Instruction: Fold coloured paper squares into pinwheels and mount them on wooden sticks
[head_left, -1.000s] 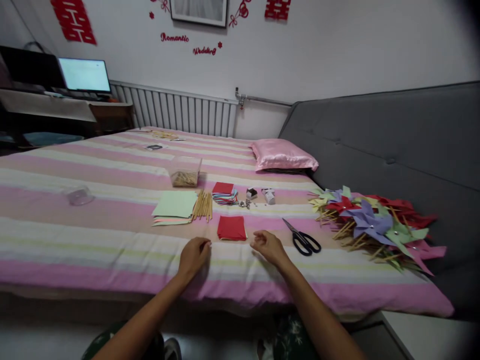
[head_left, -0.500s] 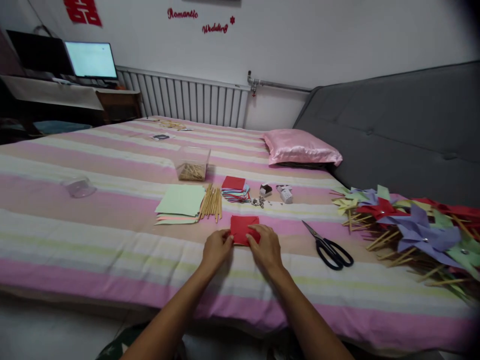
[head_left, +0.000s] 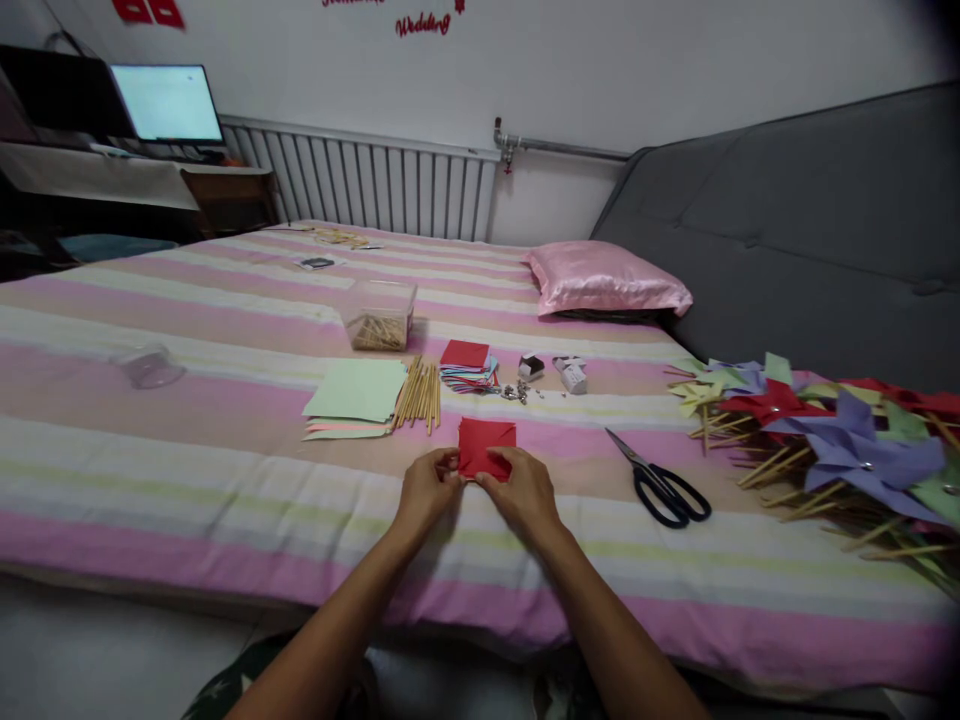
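A red paper square [head_left: 487,441] lies on the striped bedsheet [head_left: 225,470] in front of me. My left hand [head_left: 425,490] pinches its near left corner with curled fingers. My right hand [head_left: 520,491] grips the near edge beside it, fingers closed on the paper. The near part of the paper is lifted a little off the sheet. Black scissors [head_left: 660,484] lie just right of my right hand.
Behind the paper are wooden sticks [head_left: 420,394], a stack of pastel sheets [head_left: 354,400], a pile of coloured squares [head_left: 466,364], small metal pins [head_left: 516,392] and a clear box of sticks [head_left: 379,316]. Finished pinwheels [head_left: 832,430] are heaped at right by a grey headboard [head_left: 810,240].
Both hands went from resting on the sheet to the red paper and took hold of its near edge, drawing closer together. The camera tilted down slightly.
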